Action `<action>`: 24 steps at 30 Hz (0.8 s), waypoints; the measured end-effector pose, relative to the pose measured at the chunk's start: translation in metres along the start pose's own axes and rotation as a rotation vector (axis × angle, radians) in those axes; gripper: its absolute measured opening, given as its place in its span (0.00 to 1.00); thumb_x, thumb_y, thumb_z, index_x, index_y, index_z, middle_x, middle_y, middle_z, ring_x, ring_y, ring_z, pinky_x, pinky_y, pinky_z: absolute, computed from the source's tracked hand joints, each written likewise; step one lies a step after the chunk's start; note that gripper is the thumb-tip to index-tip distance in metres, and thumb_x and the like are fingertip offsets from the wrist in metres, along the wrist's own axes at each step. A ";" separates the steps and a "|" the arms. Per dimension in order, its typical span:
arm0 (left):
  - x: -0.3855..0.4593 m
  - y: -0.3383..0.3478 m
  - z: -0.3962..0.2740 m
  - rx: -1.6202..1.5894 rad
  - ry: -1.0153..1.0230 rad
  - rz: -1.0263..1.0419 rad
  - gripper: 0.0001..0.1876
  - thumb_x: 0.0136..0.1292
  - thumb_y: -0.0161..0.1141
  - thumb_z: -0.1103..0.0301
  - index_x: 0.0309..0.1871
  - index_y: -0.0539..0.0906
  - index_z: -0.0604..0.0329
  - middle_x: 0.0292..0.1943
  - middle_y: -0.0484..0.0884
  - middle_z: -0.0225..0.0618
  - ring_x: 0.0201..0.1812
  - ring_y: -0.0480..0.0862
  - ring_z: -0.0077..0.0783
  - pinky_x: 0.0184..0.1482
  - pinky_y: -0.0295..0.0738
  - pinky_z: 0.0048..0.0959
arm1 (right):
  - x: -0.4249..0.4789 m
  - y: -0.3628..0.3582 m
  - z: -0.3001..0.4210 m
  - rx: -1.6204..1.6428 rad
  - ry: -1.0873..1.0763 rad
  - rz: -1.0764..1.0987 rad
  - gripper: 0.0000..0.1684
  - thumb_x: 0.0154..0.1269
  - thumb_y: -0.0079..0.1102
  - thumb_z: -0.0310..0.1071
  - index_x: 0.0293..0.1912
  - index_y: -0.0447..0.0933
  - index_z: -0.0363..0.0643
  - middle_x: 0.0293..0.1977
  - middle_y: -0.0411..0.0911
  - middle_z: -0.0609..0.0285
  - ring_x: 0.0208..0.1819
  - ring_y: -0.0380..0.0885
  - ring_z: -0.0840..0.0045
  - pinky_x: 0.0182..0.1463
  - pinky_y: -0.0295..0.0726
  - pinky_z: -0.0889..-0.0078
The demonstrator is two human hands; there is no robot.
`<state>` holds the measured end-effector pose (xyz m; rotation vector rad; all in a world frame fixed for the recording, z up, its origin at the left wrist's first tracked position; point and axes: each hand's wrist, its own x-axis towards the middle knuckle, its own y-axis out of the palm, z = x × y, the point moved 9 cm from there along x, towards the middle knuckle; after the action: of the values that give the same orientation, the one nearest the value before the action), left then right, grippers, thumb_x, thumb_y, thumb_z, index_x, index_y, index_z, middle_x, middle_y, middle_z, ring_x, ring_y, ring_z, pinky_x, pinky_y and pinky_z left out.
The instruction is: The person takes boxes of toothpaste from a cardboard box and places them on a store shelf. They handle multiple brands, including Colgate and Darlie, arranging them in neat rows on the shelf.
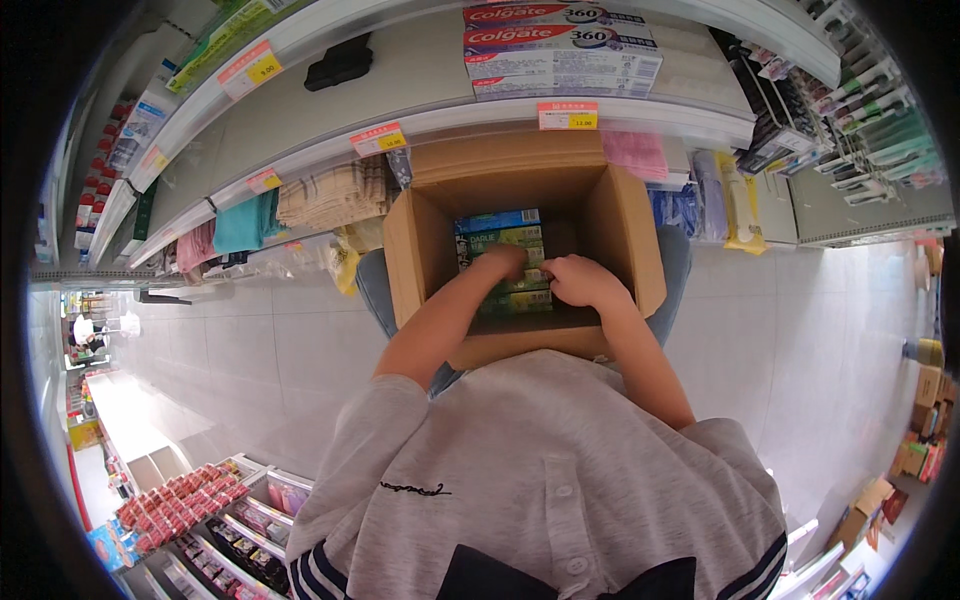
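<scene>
An open cardboard box [517, 347] sits in front of my body, between my legs. Inside it, toward the left, lie several green Darlie toothpaste cartons [517, 301] in a row, with a blue carton [499, 220] at the far end. My left hand [501, 262] is over the green cartons, blurred, and whether it grips one cannot be told. At the right ends of the cartons is my right hand [576, 279], fingers curled at a carton's edge; its fingertips are partly hidden.
Colgate toothpaste boxes [559, 56] are stacked on the shelf ahead, beside a black object [339, 64]. Folded towels [334, 196] and a yellow package [739, 202] line the lower shelf. Behind at left stands a display rack [240, 517] with packaged goods.
</scene>
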<state>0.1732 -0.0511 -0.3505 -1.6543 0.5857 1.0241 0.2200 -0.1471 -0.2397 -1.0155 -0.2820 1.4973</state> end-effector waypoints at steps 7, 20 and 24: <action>0.020 -0.008 -0.031 -0.072 0.328 -0.578 0.18 0.65 0.64 0.64 0.55 0.81 0.59 0.51 0.86 0.48 0.48 0.87 0.52 0.48 0.82 0.49 | 0.002 0.004 -0.003 0.022 -0.030 -0.039 0.20 0.63 0.53 0.30 0.53 0.82 0.41 0.47 0.83 0.39 0.52 0.82 0.46 0.58 0.81 0.46; -0.019 -0.031 -0.051 0.299 0.469 -0.759 0.19 0.63 0.64 0.64 0.58 0.84 0.54 0.54 0.85 0.46 0.54 0.85 0.50 0.55 0.81 0.46 | 0.003 0.007 -0.014 -0.051 0.020 0.003 0.22 0.62 0.53 0.29 0.56 0.81 0.43 0.47 0.85 0.44 0.51 0.83 0.50 0.57 0.81 0.49; -0.045 -0.034 -0.045 0.329 0.498 -0.986 0.15 0.61 0.63 0.68 0.51 0.87 0.55 0.53 0.86 0.45 0.53 0.86 0.50 0.54 0.82 0.47 | -0.006 -0.005 -0.011 -0.028 0.086 -0.051 0.20 0.63 0.54 0.32 0.54 0.81 0.45 0.47 0.84 0.42 0.51 0.83 0.48 0.55 0.82 0.45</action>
<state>0.1923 -0.0876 -0.2914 -1.5943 0.1641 -0.1951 0.2305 -0.1554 -0.2399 -1.0843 -0.2662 1.4039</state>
